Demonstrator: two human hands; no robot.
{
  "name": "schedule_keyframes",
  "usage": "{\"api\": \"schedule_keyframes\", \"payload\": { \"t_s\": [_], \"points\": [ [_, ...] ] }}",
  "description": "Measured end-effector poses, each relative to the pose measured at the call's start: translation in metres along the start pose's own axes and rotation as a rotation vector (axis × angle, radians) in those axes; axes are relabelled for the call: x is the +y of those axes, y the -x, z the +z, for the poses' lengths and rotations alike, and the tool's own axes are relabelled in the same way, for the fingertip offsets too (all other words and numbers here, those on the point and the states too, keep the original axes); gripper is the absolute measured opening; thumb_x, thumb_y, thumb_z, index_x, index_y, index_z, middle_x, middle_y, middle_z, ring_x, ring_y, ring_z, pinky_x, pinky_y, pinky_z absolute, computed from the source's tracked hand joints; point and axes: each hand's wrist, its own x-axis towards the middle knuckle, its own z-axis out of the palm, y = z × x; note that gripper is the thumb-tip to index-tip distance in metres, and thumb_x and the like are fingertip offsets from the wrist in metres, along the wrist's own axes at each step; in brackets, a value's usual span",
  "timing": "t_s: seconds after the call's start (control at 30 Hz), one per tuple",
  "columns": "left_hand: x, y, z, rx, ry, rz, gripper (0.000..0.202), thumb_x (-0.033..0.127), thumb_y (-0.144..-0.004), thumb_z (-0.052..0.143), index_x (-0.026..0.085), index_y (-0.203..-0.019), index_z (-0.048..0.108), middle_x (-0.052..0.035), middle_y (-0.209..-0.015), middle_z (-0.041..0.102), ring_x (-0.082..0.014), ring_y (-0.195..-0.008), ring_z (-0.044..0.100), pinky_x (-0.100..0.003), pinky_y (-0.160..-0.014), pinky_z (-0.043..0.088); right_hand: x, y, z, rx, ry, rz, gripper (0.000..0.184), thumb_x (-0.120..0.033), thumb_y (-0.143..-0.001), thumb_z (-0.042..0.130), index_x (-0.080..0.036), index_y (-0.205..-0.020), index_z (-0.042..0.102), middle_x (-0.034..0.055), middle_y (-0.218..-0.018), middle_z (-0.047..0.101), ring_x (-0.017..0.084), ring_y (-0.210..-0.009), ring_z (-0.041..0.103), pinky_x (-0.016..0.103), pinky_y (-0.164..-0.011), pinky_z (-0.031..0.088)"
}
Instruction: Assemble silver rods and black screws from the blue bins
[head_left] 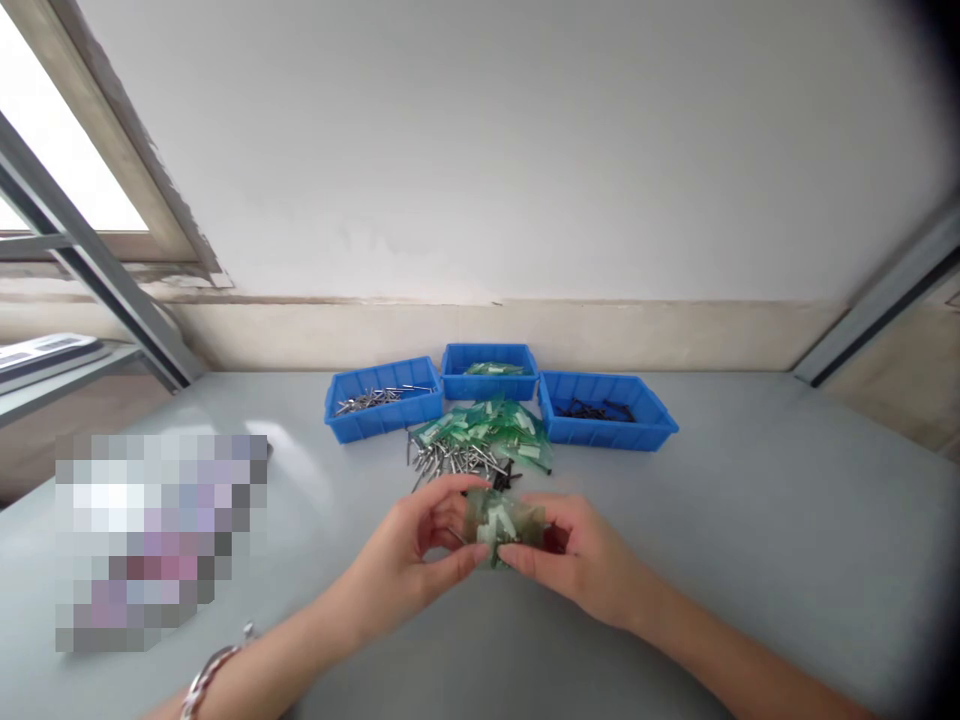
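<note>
The step in hand looks to be handling a green bag [501, 518] with both hands, held up over the near side of the bench [750, 500]. The left hand [416, 545] grips its left part and the right hand [585, 560] its right, so neither has let go. The thumbs lie on the near face, close together low at its middle, while the other fingers [450, 487] go around the sides and behind; blur hides whether they also pinch loose hardware. The next move, as I judge it, calls for a light, even hold, since the film looks thin and likely to slip or crumple. Just beyond lie silver pins [450, 458], black pieces [504, 476] and more bags [487, 425], before three blue bins [611, 432].
</note>
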Motion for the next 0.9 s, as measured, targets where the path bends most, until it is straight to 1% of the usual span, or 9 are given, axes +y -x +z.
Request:
{"api": "schedule_keyframes", "payload": {
  "t_s": [0.1, 0.23, 0.43, 0.57, 0.63, 0.77, 0.9],
  "points": [
    [0.0007, -0.0003, 0.0003, -0.011, -0.012, -0.016, 0.035, 0.025, -0.079, 0.062, 0.016, -0.110, 0.047, -0.0061, -0.088, 0.061, -0.0183, -0.084, 0.057, -0.034, -0.077, 0.046, 0.0004, -0.0010, 0.0005, -0.031, 0.037, -0.006, 0.019, -0.028, -0.072, 0.058, -0.016, -0.060, 0.050, -0.0026, -0.063, 0.040, 0.011, -0.058, 0.036, 0.025, -0.052, 0.028],
    [0.0011, -0.0009, -0.0003, -0.014, -0.005, -0.028, 0.031, 0.024, -0.079, 0.062, 0.016, -0.106, 0.049, -0.0050, -0.087, 0.060, -0.0158, -0.081, 0.056, -0.031, -0.076, 0.045, 0.0008, -0.0016, 0.0013, -0.057, 0.028, 0.001, 0.019, -0.029, -0.073, 0.057, -0.016, -0.060, 0.050, -0.0033, -0.062, 0.039, 0.011, -0.058, 0.034, 0.025, -0.052, 0.027],
    [0.0011, -0.0022, 0.0001, 0.012, 0.026, -0.051, 0.032, 0.027, -0.076, 0.066, 0.015, -0.101, 0.052, -0.0041, -0.082, 0.060, -0.0151, -0.076, 0.056, -0.030, -0.073, 0.046, 0.0006, -0.0007, 0.0009, -0.078, -0.005, 0.019, 0.014, -0.027, -0.073, 0.059, -0.014, -0.070, 0.060, -0.0031, -0.063, 0.041, 0.010, -0.058, 0.034, 0.023, -0.052, 0.028],
    [0.0032, -0.0025, 0.0015, 0.041, 0.022, -0.048, 0.033, 0.029, -0.075, 0.067, 0.014, -0.100, 0.052, -0.0031, -0.078, 0.060, -0.0142, -0.073, 0.055, -0.029, -0.070, 0.045, 0.0017, -0.0005, 0.0017, -0.093, -0.032, 0.019, 0.015, -0.027, -0.070, 0.062, -0.014, -0.077, 0.064, -0.0025, -0.064, 0.044, 0.010, -0.058, 0.035, 0.023, -0.053, 0.030],
    [0.0040, -0.0020, 0.0021, 0.054, 0.025, -0.050, 0.033, 0.031, -0.073, 0.068, 0.015, -0.098, 0.053, -0.0022, -0.075, 0.059, -0.0138, -0.071, 0.054, -0.028, -0.068, 0.045, 0.0023, -0.0003, 0.0029, -0.084, -0.043, 0.024, 0.015, -0.028, -0.070, 0.063, -0.014, -0.074, 0.063, -0.0026, -0.063, 0.044, 0.010, -0.058, 0.036, 0.024, -0.053, 0.031],
    [0.0030, -0.0010, 0.0030, 0.076, 0.027, -0.050, 0.036, 0.033, -0.071, 0.070, 0.015, -0.097, 0.053, -0.0006, -0.070, 0.057, -0.0128, -0.066, 0.053, -0.027, -0.064, 0.044, 0.0016, -0.0005, 0.0046, -0.068, -0.066, 0.014, 0.017, -0.030, -0.071, 0.062, -0.015, -0.065, 0.055, -0.0032, -0.061, 0.041, 0.010, -0.058, 0.036, 0.024, -0.053, 0.030],
    [0.0009, -0.0016, 0.0029, 0.068, 0.027, -0.050, 0.038, 0.033, -0.072, 0.069, 0.016, -0.101, 0.051, -0.0021, -0.075, 0.058, -0.0141, -0.068, 0.055, -0.028, -0.066, 0.045, -0.0008, -0.0007, 0.0034, -0.061, -0.074, 0.008, 0.016, -0.027, -0.072, 0.060, -0.016, -0.062, 0.052, -0.0029, -0.063, 0.041, 0.011, -0.058, 0.036, 0.024, -0.052, 0.029]
  ]
}}
